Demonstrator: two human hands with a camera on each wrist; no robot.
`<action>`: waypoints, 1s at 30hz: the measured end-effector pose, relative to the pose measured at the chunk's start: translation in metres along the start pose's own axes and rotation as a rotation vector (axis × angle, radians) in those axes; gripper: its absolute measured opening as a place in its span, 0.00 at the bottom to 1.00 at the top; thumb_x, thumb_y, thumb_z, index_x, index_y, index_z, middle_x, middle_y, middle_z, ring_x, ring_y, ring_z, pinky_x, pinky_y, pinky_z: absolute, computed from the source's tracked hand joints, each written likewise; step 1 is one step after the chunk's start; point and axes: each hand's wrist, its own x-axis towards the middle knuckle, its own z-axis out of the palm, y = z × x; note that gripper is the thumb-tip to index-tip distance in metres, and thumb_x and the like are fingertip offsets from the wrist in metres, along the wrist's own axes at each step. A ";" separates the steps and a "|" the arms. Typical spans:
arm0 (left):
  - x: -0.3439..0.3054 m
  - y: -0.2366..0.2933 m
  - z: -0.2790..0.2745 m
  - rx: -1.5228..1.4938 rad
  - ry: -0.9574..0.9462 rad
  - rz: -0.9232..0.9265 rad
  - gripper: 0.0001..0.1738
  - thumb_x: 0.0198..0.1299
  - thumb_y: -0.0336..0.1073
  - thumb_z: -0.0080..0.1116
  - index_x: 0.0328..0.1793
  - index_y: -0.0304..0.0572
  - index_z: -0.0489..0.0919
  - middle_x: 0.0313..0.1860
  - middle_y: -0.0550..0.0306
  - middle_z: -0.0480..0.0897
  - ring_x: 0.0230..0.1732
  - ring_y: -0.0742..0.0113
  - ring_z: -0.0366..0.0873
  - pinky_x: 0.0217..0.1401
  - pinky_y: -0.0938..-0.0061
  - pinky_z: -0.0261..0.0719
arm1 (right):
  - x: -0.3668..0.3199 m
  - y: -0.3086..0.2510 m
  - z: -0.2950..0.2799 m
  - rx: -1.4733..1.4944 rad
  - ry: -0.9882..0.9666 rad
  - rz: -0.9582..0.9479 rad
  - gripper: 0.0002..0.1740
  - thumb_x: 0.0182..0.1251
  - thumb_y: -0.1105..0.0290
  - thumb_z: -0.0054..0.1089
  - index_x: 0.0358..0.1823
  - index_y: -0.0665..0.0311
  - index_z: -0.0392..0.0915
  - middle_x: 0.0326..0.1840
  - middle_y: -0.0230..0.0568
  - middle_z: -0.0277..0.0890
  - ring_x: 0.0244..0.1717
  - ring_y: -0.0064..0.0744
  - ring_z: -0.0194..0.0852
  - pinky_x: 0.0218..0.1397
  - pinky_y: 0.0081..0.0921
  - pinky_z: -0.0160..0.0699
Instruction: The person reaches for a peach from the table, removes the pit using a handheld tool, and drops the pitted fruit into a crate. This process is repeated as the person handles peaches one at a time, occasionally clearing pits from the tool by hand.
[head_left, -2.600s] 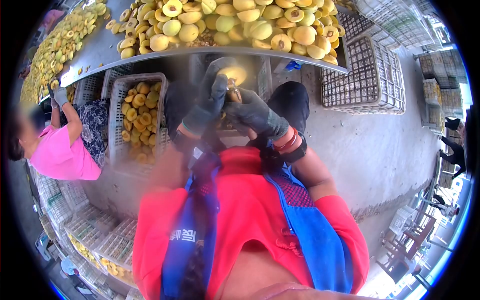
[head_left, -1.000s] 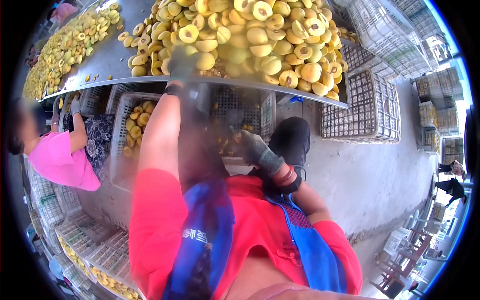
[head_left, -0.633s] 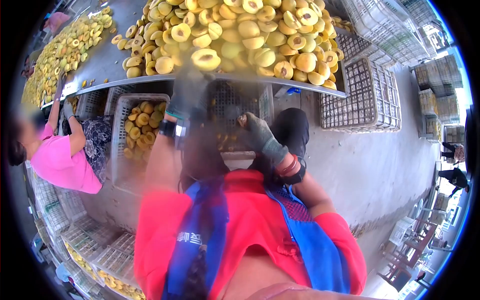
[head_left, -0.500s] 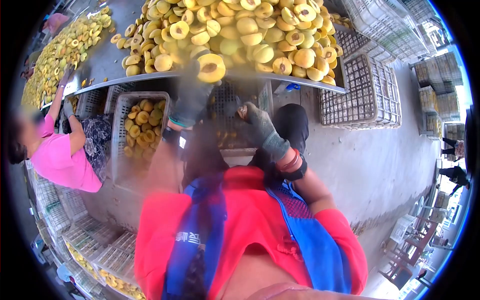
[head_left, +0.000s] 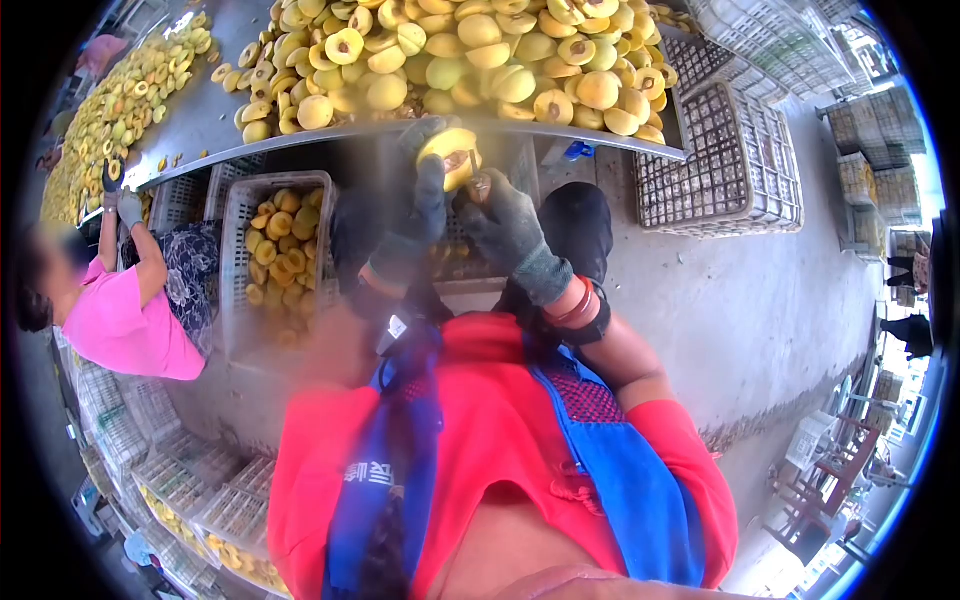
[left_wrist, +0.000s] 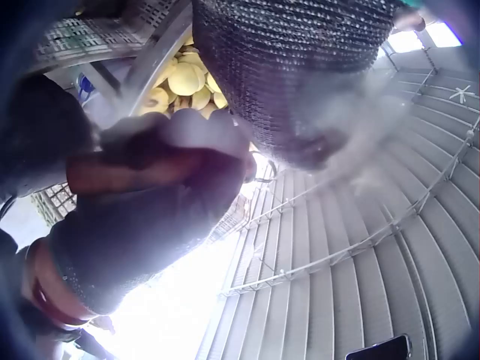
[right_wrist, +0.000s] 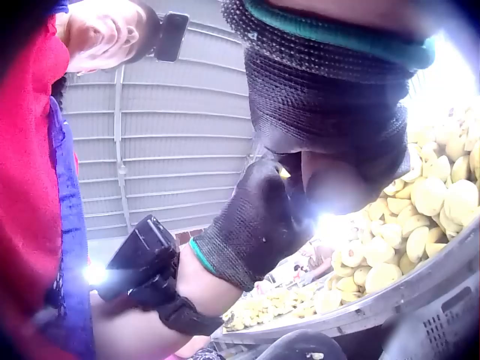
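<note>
In the head view my gloved left hand (head_left: 425,205) holds a yellow peach half (head_left: 457,157) just in front of the table edge, its cut face and brown-red pit hollow turned toward the other hand. My gloved right hand (head_left: 508,228) grips a small pitting tool (head_left: 480,188) close beside the fruit. The left wrist view shows the tool's reddish-brown handle (left_wrist: 135,171) in the right fist and a thin curved metal loop (left_wrist: 264,169) at its end. In the right wrist view the two hands meet, with a yellow sliver of the peach between them.
Halved peaches (head_left: 480,50) are heaped on the metal-edged table (head_left: 230,150) ahead. A crate (head_left: 228,260) of peach halves stands left, and a stack of lattice crates (head_left: 720,165) right. A person in pink (head_left: 135,310) sits at the left, working with gloved hands.
My left hand reached over the heap, took a peach half, and has drawn it back and down to the right hand. The right hand has kept the tool and risen slightly.
</note>
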 end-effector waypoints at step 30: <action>-0.012 -0.019 0.004 0.233 0.019 0.174 0.24 0.73 0.43 0.39 0.66 0.32 0.64 0.64 0.41 0.70 0.64 0.53 0.70 0.67 0.62 0.70 | 0.004 -0.007 0.011 0.057 0.089 -0.008 0.12 0.63 0.68 0.59 0.41 0.69 0.70 0.29 0.55 0.77 0.33 0.54 0.80 0.36 0.39 0.75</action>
